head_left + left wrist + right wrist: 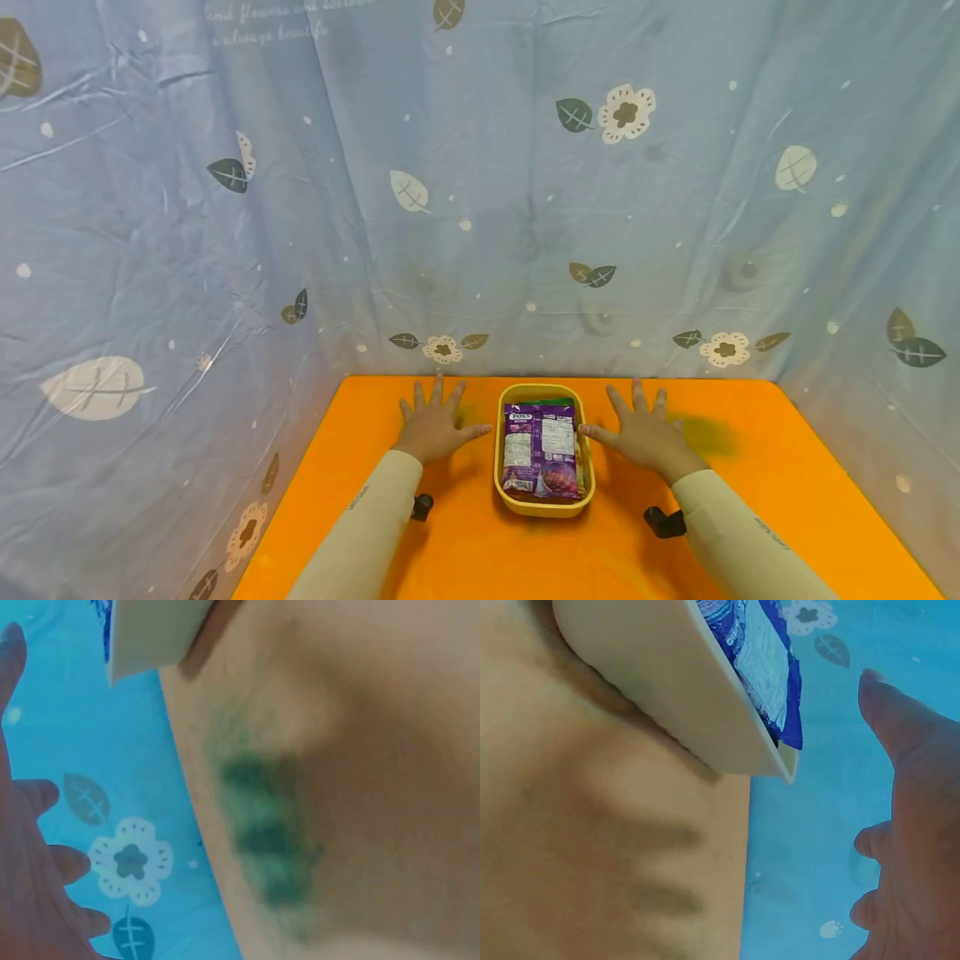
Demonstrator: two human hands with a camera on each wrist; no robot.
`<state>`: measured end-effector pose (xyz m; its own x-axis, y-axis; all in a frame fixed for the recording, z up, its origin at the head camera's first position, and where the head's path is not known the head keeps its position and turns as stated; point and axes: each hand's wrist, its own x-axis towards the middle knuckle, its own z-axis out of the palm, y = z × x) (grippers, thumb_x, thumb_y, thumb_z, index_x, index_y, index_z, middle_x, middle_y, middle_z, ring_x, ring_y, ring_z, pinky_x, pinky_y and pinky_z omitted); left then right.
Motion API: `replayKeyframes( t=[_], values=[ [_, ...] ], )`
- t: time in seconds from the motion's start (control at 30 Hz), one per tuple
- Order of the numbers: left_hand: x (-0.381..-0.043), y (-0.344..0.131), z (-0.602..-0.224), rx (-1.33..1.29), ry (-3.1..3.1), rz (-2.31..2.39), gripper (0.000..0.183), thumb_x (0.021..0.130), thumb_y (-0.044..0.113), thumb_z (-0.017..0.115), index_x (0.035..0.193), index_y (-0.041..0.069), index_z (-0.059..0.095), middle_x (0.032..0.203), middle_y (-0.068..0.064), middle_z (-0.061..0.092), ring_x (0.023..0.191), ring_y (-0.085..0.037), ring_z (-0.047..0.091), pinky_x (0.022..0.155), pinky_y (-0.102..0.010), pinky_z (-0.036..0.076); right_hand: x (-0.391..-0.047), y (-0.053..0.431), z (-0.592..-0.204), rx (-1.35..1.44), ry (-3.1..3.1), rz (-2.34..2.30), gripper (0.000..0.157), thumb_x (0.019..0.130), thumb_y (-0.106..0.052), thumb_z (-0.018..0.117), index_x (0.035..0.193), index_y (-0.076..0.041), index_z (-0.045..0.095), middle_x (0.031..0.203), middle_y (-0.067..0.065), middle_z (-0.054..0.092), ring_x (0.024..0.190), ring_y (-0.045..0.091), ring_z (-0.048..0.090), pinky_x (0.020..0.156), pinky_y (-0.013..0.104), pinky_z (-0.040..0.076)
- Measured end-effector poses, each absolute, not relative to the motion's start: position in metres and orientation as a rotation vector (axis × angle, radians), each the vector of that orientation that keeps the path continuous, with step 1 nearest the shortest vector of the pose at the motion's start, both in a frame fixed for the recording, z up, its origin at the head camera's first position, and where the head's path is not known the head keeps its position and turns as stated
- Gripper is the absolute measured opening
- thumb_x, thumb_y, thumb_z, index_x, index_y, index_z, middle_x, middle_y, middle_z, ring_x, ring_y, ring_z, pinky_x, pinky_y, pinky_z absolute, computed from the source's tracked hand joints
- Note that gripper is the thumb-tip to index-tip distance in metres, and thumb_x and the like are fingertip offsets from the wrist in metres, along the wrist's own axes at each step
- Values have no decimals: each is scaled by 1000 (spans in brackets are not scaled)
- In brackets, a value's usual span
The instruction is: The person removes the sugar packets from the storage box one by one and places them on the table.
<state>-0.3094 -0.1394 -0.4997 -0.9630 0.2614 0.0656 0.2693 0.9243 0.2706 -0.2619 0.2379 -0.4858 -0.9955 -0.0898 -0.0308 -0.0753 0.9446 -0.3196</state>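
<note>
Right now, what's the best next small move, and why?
I'd probably ease the right hand inward to pinch the purple packet: it lies uppermost in the yellow tub, and that hand, like the left hand opposite, holds nothing.

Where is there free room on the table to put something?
Bare table: between the sleeves, nearer than the yellow basket; and from left hand and right hand to the side edges. Crowded: the basket, holding a purple packet.
</note>
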Motion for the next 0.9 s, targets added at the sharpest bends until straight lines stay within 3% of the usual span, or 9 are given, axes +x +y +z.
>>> replayKeyframes(
  t=[0.3,0.67,0.9],
  values=[
    [-312,-133,-510,-398,-3050,-657,101,96,82,56,175,25,30,176,-24,19,155,-63,11,118,-83,12,-259,236,-487,-119,3051,-506,116,93,-91,47,174,-10,27,174,36,5,149,74,0,103,95,14],
    [-317,-128,-503,-248,-2797,-1483,99,97,80,59,172,19,39,172,-14,38,157,-42,33,124,-64,27,-257,239,-491,-94,3047,-504,117,92,-92,47,173,-9,29,173,38,6,149,75,1,103,95,15],
    [-318,-125,-508,-191,-2643,-1873,79,105,48,72,170,14,42,168,-22,42,148,-44,46,116,-64,42,-255,239,-490,-90,3030,-531,116,94,-90,48,174,-9,28,173,38,5,149,74,0,103,95,14]
  ],
)
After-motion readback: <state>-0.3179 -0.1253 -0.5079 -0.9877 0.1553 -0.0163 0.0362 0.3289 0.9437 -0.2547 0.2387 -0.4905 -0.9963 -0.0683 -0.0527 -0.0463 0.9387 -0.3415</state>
